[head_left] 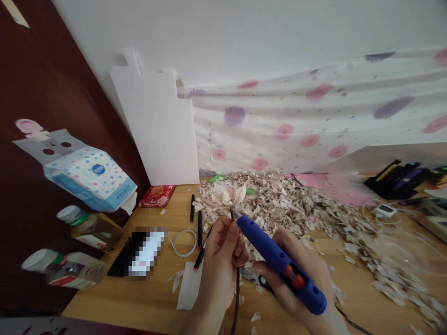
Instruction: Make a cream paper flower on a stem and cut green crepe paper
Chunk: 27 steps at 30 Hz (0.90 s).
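My left hand [220, 263] is closed around a thin brown stem [237, 293], which runs down past my wrist. At its upper end is a pale pinkish-white flower [228, 193] with layered petals. My right hand [302, 267] grips a blue hot glue gun [258, 237] with an orange part showing in its side slot. Its metal nozzle points up and left, close to the stem just under the flower; whether it touches cannot be made out. Below my hands, scissors [263, 281] lie partly hidden on the wooden table [150, 298].
Dried pale petals [296, 202] form a wide heap behind my hands and to the right. On the left are a phone [136, 253], black pens [199, 228], a clear tubing ring [184, 243], white paper [188, 286], two bottles [96, 230] and a tissue pack [94, 174].
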Each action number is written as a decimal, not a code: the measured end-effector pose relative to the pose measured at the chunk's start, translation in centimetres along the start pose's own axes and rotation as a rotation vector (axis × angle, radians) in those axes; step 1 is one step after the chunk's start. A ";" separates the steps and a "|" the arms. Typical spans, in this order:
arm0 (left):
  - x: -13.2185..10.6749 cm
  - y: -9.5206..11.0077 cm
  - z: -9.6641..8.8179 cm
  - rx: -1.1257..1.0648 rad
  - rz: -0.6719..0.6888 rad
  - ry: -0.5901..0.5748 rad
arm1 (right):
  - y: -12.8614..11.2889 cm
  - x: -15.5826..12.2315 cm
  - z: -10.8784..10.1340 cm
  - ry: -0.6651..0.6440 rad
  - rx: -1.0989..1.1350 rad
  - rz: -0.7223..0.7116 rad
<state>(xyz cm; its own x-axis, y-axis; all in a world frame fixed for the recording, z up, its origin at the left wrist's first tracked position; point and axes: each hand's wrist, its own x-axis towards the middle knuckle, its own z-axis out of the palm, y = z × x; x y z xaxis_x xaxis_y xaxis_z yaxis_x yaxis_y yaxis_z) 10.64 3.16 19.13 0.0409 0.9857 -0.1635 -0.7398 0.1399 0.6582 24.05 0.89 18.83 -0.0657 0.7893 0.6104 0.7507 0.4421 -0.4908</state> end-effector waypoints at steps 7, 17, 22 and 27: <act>0.0 -0.2 0.1 0.013 0.002 0.007 | 0.2 0.0 -0.1 0.027 -0.039 -0.031; 0.0 0.0 0.1 -0.025 -0.025 0.006 | 0.3 0.0 0.1 0.034 -0.058 -0.019; -0.1 0.1 0.0 -0.039 -0.068 0.014 | 0.3 -0.1 0.0 0.016 -0.020 0.031; -0.2 0.3 -0.1 -0.048 -0.071 0.019 | 0.1 -0.3 0.0 0.019 -0.018 0.048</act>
<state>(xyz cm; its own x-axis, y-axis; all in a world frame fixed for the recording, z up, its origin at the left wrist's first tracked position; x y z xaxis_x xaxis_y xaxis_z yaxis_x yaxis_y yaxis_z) 10.40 3.01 19.27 0.0818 0.9714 -0.2229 -0.7667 0.2042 0.6087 24.15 0.66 18.59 -0.0168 0.8012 0.5982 0.7645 0.3959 -0.5088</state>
